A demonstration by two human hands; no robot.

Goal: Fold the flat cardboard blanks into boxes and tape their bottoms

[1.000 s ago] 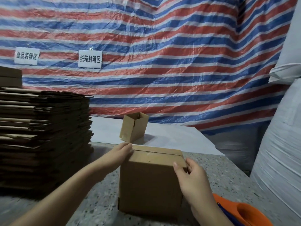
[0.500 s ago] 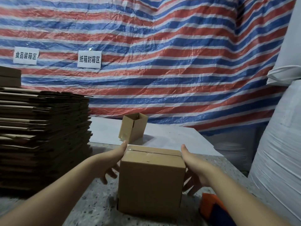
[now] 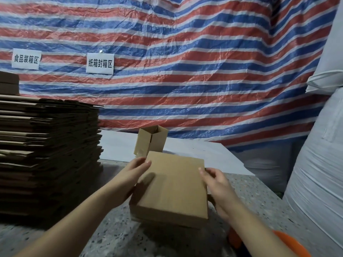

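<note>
A brown cardboard box [image 3: 172, 190] is tipped back between my hands, one plain face turned up toward me, its lower edge near the speckled table [image 3: 115, 232]. My left hand [image 3: 135, 175] grips its upper left corner with the fingers curled over the edge. My right hand [image 3: 215, 180] holds the right edge, fingers wrapped round it. Behind the box stands a smaller folded box [image 3: 150, 140], its top open. A tall stack of flat cardboard blanks [image 3: 48, 151] fills the left side.
A white sheet [image 3: 194, 154] covers the far part of the table. An orange object [image 3: 289, 243] sits at the lower right. White sacks [image 3: 319, 173] stand at the right, and a striped tarp [image 3: 185, 71] with two paper signs hangs behind.
The box stood upright with my hands flat on its two sides. It has since been tipped back, so a broad face points up, and both hands now grip its upper corners.
</note>
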